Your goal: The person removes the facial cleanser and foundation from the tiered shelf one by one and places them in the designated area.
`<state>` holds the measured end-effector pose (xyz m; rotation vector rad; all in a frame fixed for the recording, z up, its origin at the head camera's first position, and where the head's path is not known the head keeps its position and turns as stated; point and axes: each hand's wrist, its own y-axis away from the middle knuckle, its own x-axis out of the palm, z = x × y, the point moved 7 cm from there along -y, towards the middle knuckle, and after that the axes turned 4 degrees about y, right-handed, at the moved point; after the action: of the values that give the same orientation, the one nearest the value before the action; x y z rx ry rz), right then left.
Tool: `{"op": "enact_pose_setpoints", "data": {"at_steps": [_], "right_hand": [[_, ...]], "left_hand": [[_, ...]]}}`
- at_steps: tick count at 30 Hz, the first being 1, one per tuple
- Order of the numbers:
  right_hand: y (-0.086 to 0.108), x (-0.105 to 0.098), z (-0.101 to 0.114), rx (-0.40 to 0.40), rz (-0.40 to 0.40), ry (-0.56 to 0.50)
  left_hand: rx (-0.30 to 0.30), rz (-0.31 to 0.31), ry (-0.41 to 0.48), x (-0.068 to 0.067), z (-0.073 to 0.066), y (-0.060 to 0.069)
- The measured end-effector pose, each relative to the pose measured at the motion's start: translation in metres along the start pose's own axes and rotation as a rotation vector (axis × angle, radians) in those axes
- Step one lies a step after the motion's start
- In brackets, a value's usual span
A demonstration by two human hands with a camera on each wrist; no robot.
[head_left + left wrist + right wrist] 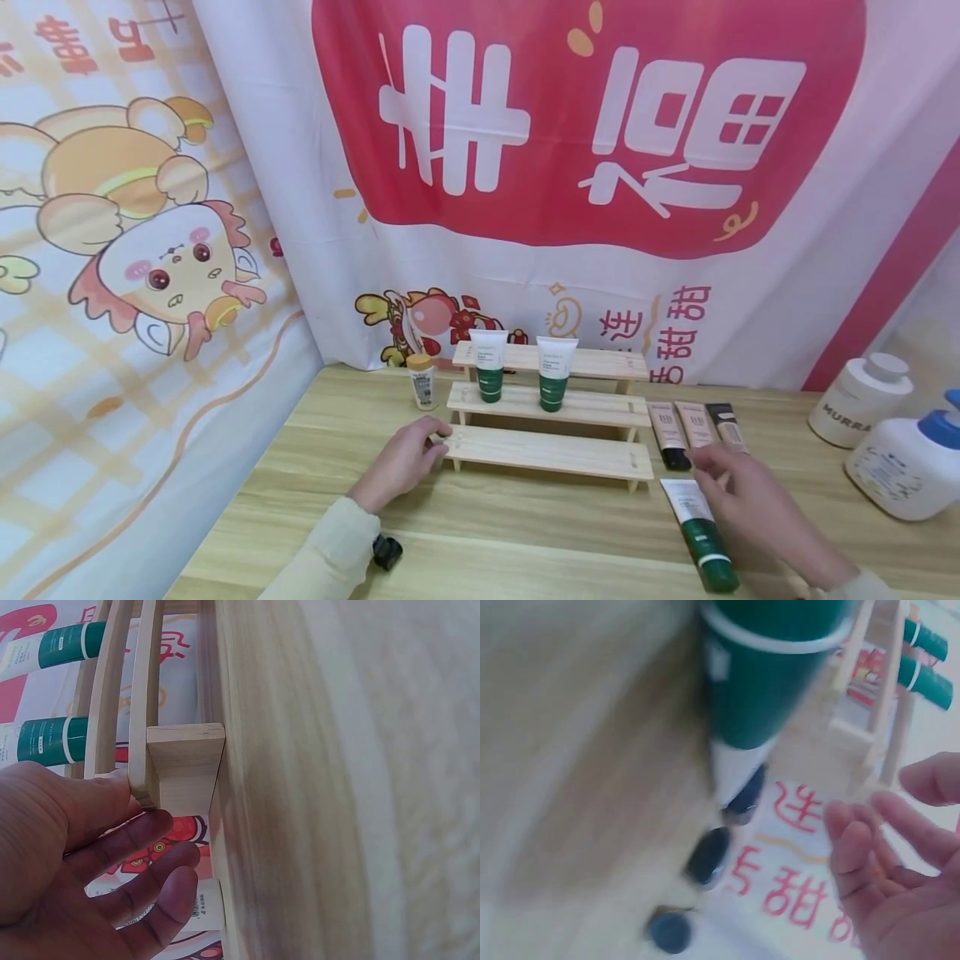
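Observation:
My left hand [405, 458] pinches the left end of the lowest step of a three-step wooden display rack [547, 454]. In the left wrist view the thumb lies on the plank [144, 690] and the index finger is under its end; the other fingers are loosely bent. Two white-and-green tubes [490, 367] [557, 375] stand on the middle step, caps down. My right hand [757, 500] hovers with relaxed fingers and holds nothing. Next to it, a third white-and-green tube [701, 537] lies on the table, its green cap toward the front edge.
Two beige BB tubes [670, 433] [697, 423] and a dark-topped tube [729, 425] lie right of the rack. A small yellow-capped bottle [423, 383] stands left of it. A white jar [855, 404] and a blue-topped pump bottle [903, 467] stand far right. A printed curtain [450, 258] hangs behind.

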<state>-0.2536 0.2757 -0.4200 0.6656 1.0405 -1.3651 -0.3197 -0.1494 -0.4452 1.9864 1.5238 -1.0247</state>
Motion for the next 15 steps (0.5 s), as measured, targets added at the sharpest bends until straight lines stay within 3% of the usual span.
{"op": "enact_pose_setpoints", "data": {"at_steps": [2, 9, 11, 15], "right_hand": [[-0.004, -0.007, 0.012, -0.057, -0.063, 0.007], [-0.02, -0.037, 0.067, -0.368, -0.355, -0.039], [-0.028, -0.041, 0.08, -0.398, -0.379, -0.038], [-0.046, -0.038, 0.1, -0.396, -0.325, -0.065]], "left_hand": [[-0.002, 0.001, 0.002, 0.0, 0.0, 0.0], [0.003, -0.006, 0.0, 0.001, 0.0, 0.0], [0.002, -0.011, -0.003, 0.001, 0.001, 0.0], [0.006, -0.017, -0.006, 0.001, 0.002, 0.0]]}}
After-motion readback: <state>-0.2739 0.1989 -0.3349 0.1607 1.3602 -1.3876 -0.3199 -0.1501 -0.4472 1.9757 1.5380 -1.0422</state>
